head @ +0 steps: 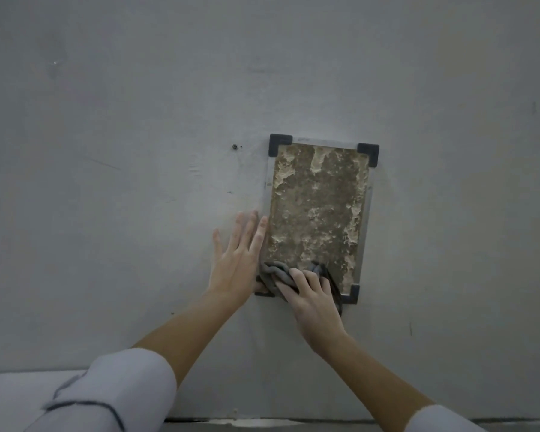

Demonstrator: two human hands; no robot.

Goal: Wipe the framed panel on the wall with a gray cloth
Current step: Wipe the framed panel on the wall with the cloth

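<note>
The framed panel (pixel 317 210) hangs on the grey wall, a rough brown and cream surface in a thin grey frame with dark corner pieces. My right hand (pixel 312 296) grips a bunched gray cloth (pixel 278 272) and presses it on the panel's lower left part. My left hand (pixel 239 257) lies flat on the wall with straight fingers, right beside the frame's left edge, its index finger touching the frame. The cloth and my hands hide most of the lower left corner piece.
A small screw (pixel 234 146) sits in the wall to the upper left of the frame. The wall (pixel 106 213) is bare grey all around. A pale ledge (pixel 19 397) runs along the bottom left.
</note>
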